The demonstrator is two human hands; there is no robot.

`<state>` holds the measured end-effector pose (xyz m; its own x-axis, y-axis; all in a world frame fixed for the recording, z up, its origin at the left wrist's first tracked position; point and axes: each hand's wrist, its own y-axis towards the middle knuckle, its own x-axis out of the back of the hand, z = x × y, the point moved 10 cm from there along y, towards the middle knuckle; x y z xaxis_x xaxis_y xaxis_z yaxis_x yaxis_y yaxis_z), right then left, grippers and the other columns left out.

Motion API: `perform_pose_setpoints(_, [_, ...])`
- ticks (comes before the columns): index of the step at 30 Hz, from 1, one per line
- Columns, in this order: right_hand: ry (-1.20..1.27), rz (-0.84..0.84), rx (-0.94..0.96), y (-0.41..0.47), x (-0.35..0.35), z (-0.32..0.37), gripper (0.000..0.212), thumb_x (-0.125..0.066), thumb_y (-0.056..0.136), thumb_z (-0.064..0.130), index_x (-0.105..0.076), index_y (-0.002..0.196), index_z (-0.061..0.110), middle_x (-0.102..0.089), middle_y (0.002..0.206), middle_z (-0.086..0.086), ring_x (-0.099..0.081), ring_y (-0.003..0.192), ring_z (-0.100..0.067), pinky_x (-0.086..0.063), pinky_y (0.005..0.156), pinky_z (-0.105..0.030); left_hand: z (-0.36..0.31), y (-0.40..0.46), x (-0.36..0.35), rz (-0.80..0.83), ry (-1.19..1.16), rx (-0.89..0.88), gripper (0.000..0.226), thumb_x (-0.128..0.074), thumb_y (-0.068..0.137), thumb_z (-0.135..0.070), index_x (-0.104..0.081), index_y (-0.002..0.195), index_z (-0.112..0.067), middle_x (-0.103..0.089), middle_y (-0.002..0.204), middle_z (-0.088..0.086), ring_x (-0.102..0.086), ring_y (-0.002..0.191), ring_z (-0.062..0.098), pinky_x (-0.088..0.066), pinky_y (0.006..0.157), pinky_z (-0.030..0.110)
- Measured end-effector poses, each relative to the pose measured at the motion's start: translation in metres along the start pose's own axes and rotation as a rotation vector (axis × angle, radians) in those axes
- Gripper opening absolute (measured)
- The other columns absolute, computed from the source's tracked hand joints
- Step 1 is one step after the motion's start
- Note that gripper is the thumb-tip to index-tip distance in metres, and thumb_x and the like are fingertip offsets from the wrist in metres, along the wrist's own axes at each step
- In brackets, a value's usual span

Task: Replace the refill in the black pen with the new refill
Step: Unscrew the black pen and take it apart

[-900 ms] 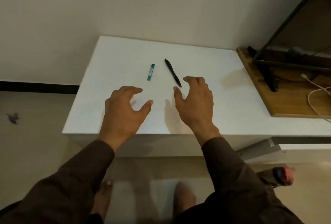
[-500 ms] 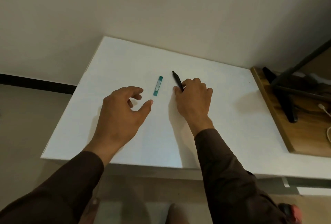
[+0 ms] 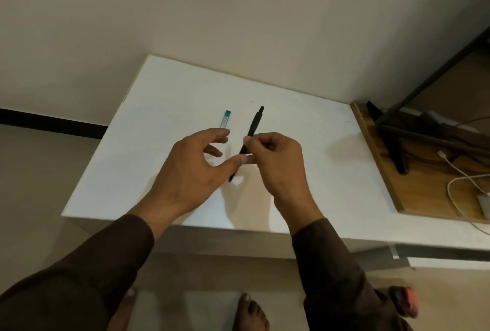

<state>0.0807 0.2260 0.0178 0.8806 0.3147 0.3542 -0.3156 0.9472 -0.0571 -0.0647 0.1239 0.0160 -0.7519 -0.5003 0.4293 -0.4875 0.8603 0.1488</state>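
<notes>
Above the table [image 3: 305, 171], the right hand [image 3: 275, 163] pinches the pen [image 3: 252, 132] at mid-barrel, thumb and forefinger closed on it. Its long axis runs away from the person, top end far, tip near. The left hand [image 3: 191, 171], fingers spread and empty, lies just left of the pen, thumb touching the lower barrel. The refill [image 3: 225, 119] rests on the table, left of the pen's far end.

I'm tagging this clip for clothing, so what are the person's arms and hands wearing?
Both arms are in long, dark brown sleeves, the left sleeve and the right sleeve each ending at the wrist. The left hand and the right hand are bare: no gloves, rings or watch show in this view.
</notes>
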Motion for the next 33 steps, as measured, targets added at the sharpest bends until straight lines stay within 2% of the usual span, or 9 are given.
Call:
perform_pose_setpoints(2, [0.081,0.03,-0.032,-0.016,-0.003,-0.003,0.012,-0.073,0.094,0.022,-0.077,0.091,0.011,-0.077,0.07,0.004,-0.072,0.062,-0.001,-0.05,0.057,-0.008,-0.007,-0.005,-0.006,0.062,-0.055,-0.014,0.057,-0.074,0.086,-0.044,-0.063,0.138,-0.025,-0.071,0.121,-0.014,-0.07,0.099,-0.001,-0.061,0.085,0.027])
perform_pose_setpoints(4, [0.144,0.064,-0.085,-0.028,-0.005,-0.011,0.013,-0.073,0.094,0.023,-0.077,0.092,0.011,-0.078,0.073,0.002,-0.075,0.067,-0.004,-0.053,0.06,-0.011,-0.013,-0.01,-0.011,0.111,-0.072,-0.029,0.04,-0.072,0.091,-0.031,-0.069,0.131,-0.028,-0.076,0.115,-0.013,-0.073,0.095,0.004,-0.063,0.086,0.033])
perform_pose_setpoints(7, [0.186,0.106,-0.146,-0.039,-0.003,-0.023,0.013,-0.073,0.095,0.027,-0.08,0.093,0.015,-0.081,0.084,-0.001,-0.077,0.08,-0.01,-0.058,0.068,-0.022,-0.014,-0.014,-0.018,0.158,-0.072,-0.024,0.029,-0.069,0.096,-0.018,-0.075,0.123,-0.026,-0.08,0.108,-0.01,-0.076,0.084,0.012,-0.065,0.075,0.038])
perform_pose_setpoints(10, [0.207,0.068,-0.136,-0.041,0.009,-0.026,0.015,-0.076,0.093,0.032,-0.081,0.098,0.018,-0.081,0.088,0.002,-0.076,0.081,-0.008,-0.058,0.067,-0.024,-0.011,-0.015,-0.018,0.143,-0.052,-0.016,0.023,-0.069,0.096,-0.018,-0.079,0.116,-0.024,-0.081,0.099,-0.009,-0.075,0.077,0.011,-0.065,0.068,0.032])
perform_pose_setpoints(14, [0.377,-0.059,-0.132,-0.034,0.027,-0.024,0.018,-0.073,0.096,0.029,-0.079,0.104,0.014,-0.082,0.092,-0.002,-0.079,0.086,-0.014,-0.064,0.07,-0.029,-0.007,-0.016,-0.014,0.106,-0.04,0.014,0.023,-0.069,0.096,-0.016,-0.078,0.115,-0.024,-0.08,0.099,-0.008,-0.074,0.081,0.013,-0.065,0.073,0.031])
perform_pose_setpoints(18, [0.395,-0.06,-0.116,-0.03,0.029,-0.021,0.017,-0.07,0.098,0.025,-0.079,0.101,0.011,-0.082,0.088,-0.005,-0.08,0.085,-0.017,-0.064,0.068,-0.03,-0.005,-0.016,-0.007,0.067,-0.041,0.024,0.022,-0.071,0.095,-0.015,-0.079,0.113,-0.024,-0.08,0.098,-0.008,-0.074,0.08,0.013,-0.065,0.074,0.036])
perform_pose_setpoints(23, [0.363,-0.08,-0.09,-0.025,0.036,-0.019,0.014,-0.07,0.098,0.023,-0.078,0.097,0.012,-0.08,0.09,-0.004,-0.078,0.085,-0.012,-0.062,0.064,-0.027,-0.005,-0.018,-0.008,0.067,-0.04,0.02,0.023,-0.07,0.095,-0.015,-0.079,0.114,-0.025,-0.08,0.099,-0.013,-0.073,0.08,0.006,-0.065,0.077,0.036])
perform_pose_setpoints(27, [0.392,-0.084,-0.08,-0.025,0.038,-0.017,0.017,-0.066,0.101,0.021,-0.078,0.1,0.008,-0.081,0.097,-0.007,-0.078,0.09,-0.014,-0.063,0.063,-0.028,-0.011,-0.019,-0.011,0.065,-0.04,-0.005,0.024,-0.069,0.095,-0.018,-0.077,0.117,-0.026,-0.079,0.101,-0.013,-0.073,0.082,0.005,-0.065,0.079,0.031])
perform_pose_setpoints(33, [0.436,-0.08,-0.082,-0.029,0.034,-0.014,0.019,-0.059,0.104,0.017,-0.075,0.1,0.007,-0.08,0.099,-0.008,-0.078,0.092,-0.018,-0.065,0.067,-0.033,-0.014,-0.019,-0.011,0.053,-0.054,-0.012,0.023,-0.07,0.095,-0.019,-0.078,0.114,-0.029,-0.079,0.099,-0.011,-0.076,0.08,0.01,-0.065,0.08,0.032])
